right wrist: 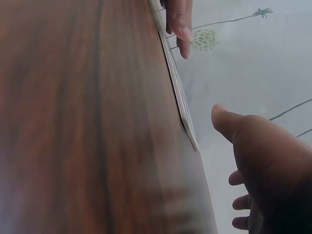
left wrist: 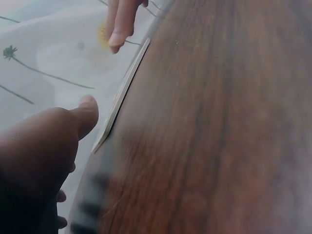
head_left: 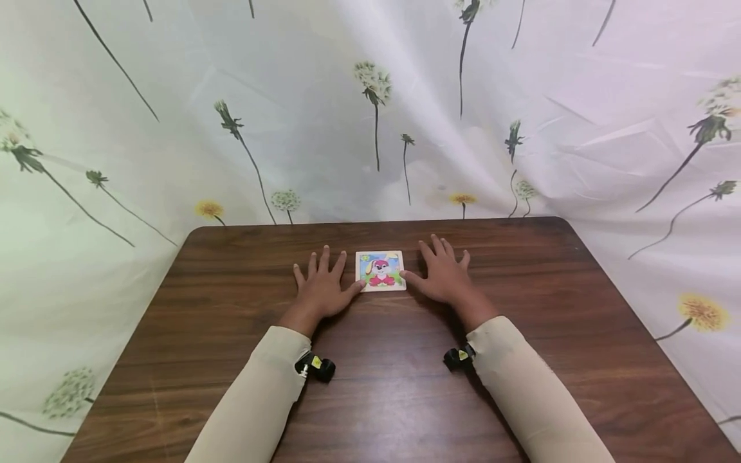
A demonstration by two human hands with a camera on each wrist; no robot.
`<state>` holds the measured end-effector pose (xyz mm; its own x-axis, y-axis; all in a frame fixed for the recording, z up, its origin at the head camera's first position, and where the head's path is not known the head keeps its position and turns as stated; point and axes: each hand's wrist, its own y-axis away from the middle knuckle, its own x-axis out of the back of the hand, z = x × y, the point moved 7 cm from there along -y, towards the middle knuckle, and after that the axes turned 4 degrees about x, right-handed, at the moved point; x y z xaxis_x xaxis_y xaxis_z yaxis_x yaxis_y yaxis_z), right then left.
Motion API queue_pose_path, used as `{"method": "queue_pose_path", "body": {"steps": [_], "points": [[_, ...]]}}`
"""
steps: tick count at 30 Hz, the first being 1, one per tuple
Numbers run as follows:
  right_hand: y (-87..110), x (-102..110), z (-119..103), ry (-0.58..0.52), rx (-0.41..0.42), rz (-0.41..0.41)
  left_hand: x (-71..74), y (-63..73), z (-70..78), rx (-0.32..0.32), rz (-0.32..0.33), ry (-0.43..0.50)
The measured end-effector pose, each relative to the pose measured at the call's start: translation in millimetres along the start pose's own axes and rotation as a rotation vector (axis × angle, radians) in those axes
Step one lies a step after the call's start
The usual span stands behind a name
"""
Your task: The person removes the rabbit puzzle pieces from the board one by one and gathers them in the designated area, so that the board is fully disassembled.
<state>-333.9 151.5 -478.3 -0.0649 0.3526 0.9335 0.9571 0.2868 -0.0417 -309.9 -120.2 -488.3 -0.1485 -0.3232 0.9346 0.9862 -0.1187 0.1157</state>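
A small square picture board (head_left: pixel 381 272) with a pink-and-white cartoon animal, pale-rimmed, lies flat on the table near its far edge. To its left is my left hand (head_left: pixel 321 289), fingers spread and thumb tip overlapping the board's lower left corner in the head view. My right hand (head_left: pixel 444 275) mirrors it on the other side, fingers fanned out, thumb tip at the right rim. Seen edge-on in the left wrist view, the board (left wrist: pixel 122 95) is thin, with the left thumb (left wrist: pixel 87 116) just above it. The right thumb (right wrist: pixel 225 122) hovers likewise in the right wrist view. Neither hand grips anything.
The brown wood-grain table (head_left: pixel 382 386) has rounded far corners. Behind and beside it hangs a pale cloth (head_left: pixel 324 128) printed with dandelions. A black strapped device (head_left: pixel 315 366) sits at the left wrist and another (head_left: pixel 459 358) at the right.
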Motion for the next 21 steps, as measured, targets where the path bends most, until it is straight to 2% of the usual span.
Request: {"method": "queue_pose_path", "body": {"steps": [10,18,21], "points": [[-24.5,-9,-28,-0.065,0.140,-0.003,-6.6,-14.2,3.9,-0.044,-0.062,0.029],[-37.1,-22,-49,-0.132,0.163,-0.012,-17.2,-17.8,-2.7,-0.049,-0.084,0.066],[-40.5,-28,-55,-0.123,0.175,-0.022,-14.4,-13.9,-1.5,-0.055,-0.078,0.062]]}}
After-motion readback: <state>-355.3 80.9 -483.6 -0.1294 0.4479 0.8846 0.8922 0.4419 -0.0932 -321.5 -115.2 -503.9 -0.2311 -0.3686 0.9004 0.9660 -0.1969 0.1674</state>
